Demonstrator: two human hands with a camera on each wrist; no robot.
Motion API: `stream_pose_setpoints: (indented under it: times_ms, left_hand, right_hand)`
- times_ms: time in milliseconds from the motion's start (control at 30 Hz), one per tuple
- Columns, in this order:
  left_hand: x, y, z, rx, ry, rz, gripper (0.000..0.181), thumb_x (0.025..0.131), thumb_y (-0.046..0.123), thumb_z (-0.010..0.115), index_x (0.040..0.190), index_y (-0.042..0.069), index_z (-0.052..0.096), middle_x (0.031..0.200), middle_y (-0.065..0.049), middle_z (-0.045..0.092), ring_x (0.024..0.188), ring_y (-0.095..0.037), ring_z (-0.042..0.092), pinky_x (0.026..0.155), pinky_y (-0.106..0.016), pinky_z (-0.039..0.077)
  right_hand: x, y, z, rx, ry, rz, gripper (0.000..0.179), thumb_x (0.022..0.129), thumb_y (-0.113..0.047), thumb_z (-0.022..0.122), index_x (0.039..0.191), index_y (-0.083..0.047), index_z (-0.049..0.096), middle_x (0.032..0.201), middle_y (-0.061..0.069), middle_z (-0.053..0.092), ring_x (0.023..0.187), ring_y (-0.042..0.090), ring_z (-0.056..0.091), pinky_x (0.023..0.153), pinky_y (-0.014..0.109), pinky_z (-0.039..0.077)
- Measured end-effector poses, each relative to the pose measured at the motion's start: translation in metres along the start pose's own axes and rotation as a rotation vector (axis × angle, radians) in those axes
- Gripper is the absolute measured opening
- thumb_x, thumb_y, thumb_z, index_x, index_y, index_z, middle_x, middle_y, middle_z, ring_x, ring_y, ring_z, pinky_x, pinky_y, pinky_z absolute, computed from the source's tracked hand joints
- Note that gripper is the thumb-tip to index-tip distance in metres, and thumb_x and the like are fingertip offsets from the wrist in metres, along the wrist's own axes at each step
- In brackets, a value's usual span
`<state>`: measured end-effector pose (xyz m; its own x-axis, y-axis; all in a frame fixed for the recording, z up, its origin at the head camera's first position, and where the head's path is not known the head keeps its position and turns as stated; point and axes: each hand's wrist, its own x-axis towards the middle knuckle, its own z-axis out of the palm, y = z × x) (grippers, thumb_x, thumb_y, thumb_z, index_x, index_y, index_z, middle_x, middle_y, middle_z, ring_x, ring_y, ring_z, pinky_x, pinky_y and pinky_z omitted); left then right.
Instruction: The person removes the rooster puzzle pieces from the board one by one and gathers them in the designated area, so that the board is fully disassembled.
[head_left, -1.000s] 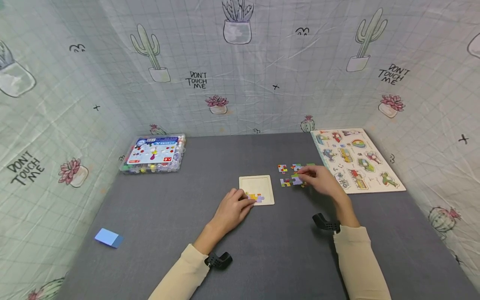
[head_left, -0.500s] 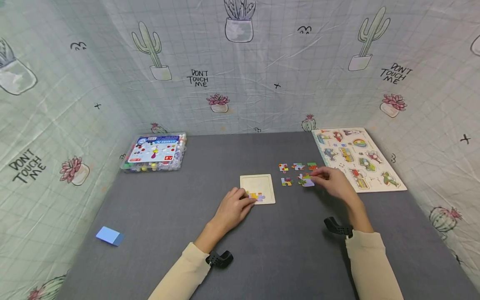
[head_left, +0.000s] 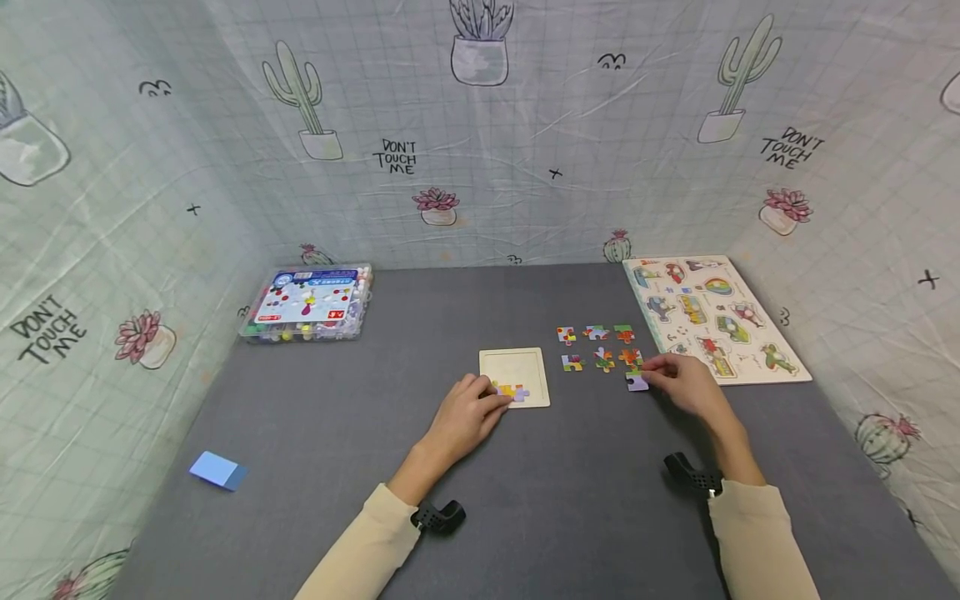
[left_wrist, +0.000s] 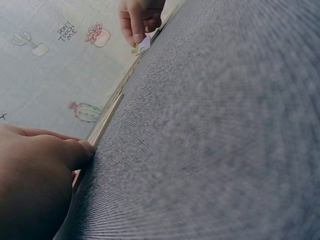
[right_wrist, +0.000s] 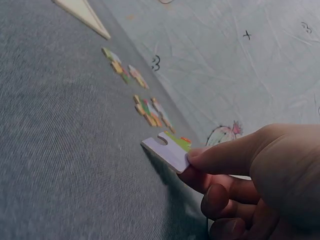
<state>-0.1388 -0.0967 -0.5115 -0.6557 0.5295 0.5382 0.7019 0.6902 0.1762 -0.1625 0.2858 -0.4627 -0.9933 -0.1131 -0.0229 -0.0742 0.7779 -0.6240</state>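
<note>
My right hand (head_left: 686,383) pinches a lavender and green jigsaw piece (right_wrist: 167,150) between thumb and fingers. In the right wrist view this piece is tilted, with a shadow on the cloth under it. My left hand (head_left: 465,417) holds the near left corner of a square wooden puzzle tray (head_left: 517,367), its thumb along the near edge. A few joined yellow and lavender pieces (head_left: 517,393) lie in the tray's near left part, partly hidden by that hand. Several loose jigsaw pieces (head_left: 603,359) lie in two rows right of the tray.
A wooden picture board (head_left: 720,317) lies behind the right hand. At the back left is a clear plastic box of beads (head_left: 307,304) with a printed label. A blue block (head_left: 217,471) sits far left. Patterned cloth walls (head_left: 480,167) enclose the grey table (head_left: 420,317).
My right hand has moved right and nearer, carrying the lavender jigsaw piece away from the loose rows, so more of those pieces show. The left hand has stayed on the tray.
</note>
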Motion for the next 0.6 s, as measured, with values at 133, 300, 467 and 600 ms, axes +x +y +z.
stream_pose_setpoints:
  times_ms: [133,300,467,600]
  left_hand:
    - [-0.0001,0.0001,0.0002,0.002,0.009,0.003,0.012,0.09,0.019,0.076,0.1,0.018,0.081,0.091,-0.001,0.062,0.081,-0.017,0.053,0.075,-0.031,0.048]
    - [-0.0005,-0.0002,0.0005,-0.001,0.009,-0.002,0.011,0.09,0.019,0.076,0.1,0.018,0.081,0.091,0.0,0.062,0.081,-0.017,0.053,0.075,-0.032,0.047]
    - [-0.0006,-0.0004,0.0006,0.001,0.013,-0.001,0.011,0.09,0.02,0.076,0.1,0.017,0.081,0.09,-0.001,0.062,0.08,-0.017,0.052,0.074,-0.032,0.047]
    - [-0.0008,0.0001,0.0008,0.001,0.022,0.004,0.011,0.089,0.02,0.077,0.099,0.018,0.081,0.09,0.0,0.061,0.08,-0.017,0.051,0.073,-0.032,0.047]
  right_hand:
    - [-0.003,0.0042,0.0004,-0.023,0.007,-0.011,0.02,0.097,-0.017,0.067,0.107,0.0,0.073,0.094,0.014,0.073,0.077,0.014,0.058,0.064,0.025,0.046]
    - [-0.005,0.0051,0.0015,-0.047,0.022,-0.012,0.019,0.096,-0.014,0.065,0.106,0.001,0.073,0.097,0.016,0.074,0.081,0.016,0.062,0.068,0.029,0.048]
    - [-0.0055,0.0044,0.0034,-0.08,0.039,-0.012,0.02,0.096,-0.014,0.063,0.105,0.002,0.072,0.094,0.017,0.073,0.078,0.017,0.062,0.065,0.029,0.048]
    - [-0.0057,0.0042,0.005,-0.093,0.042,-0.005,0.019,0.096,-0.013,0.063,0.104,0.002,0.072,0.091,0.016,0.072,0.073,0.015,0.059,0.06,0.027,0.046]
